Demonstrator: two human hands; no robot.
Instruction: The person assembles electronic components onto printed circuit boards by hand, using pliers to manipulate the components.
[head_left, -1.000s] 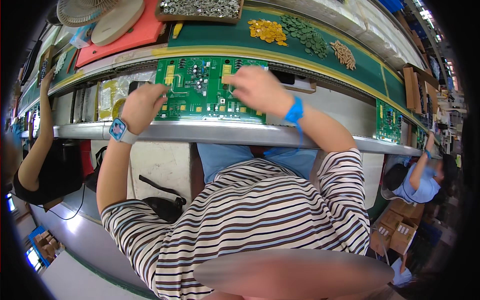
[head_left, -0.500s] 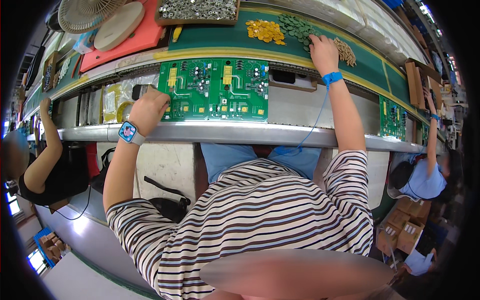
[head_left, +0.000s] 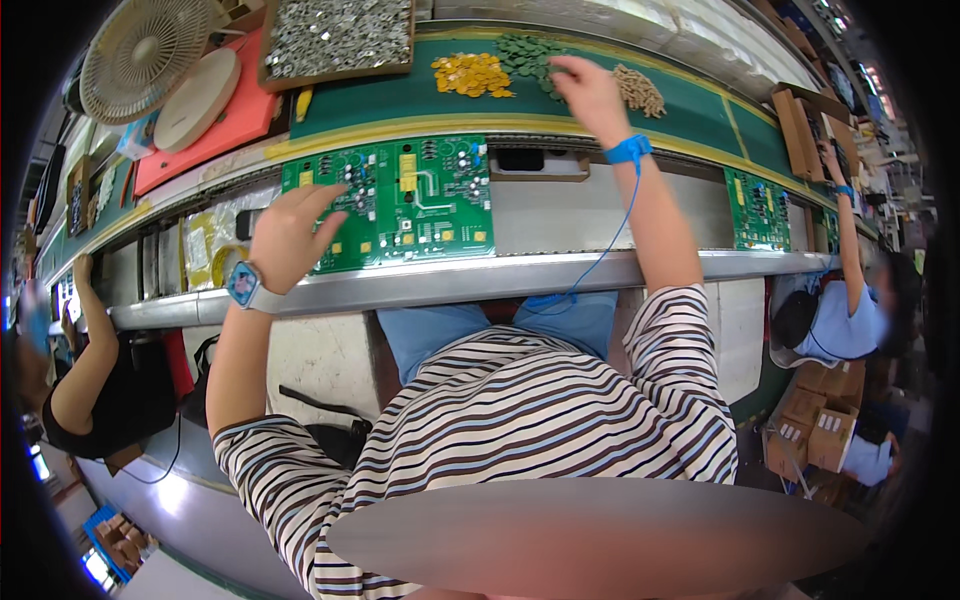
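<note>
Green circuit board [head_left: 405, 200] lies flat on the conveyor tabletop [head_left: 560, 205], long axis left to right. Left hand [head_left: 285, 240] rests open on its left end, grasping nothing. Right hand [head_left: 590, 90] reaches over green parts [head_left: 525, 55] between yellow parts [head_left: 470, 75] and tan parts [head_left: 640, 90]; whether its fingers pinch anything cannot be told. Brown cartons [head_left: 815, 430] stand lower right.

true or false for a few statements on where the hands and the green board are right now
1. The left hand rests on the green circuit board. True.
2. The right hand is on the board too. False: it reaches up to the dark green parts pile.
3. The right wrist wears a blue strap with a cord. True.
4. The yellow parts pile lies right of the tan pile. False: it lies left.
</note>
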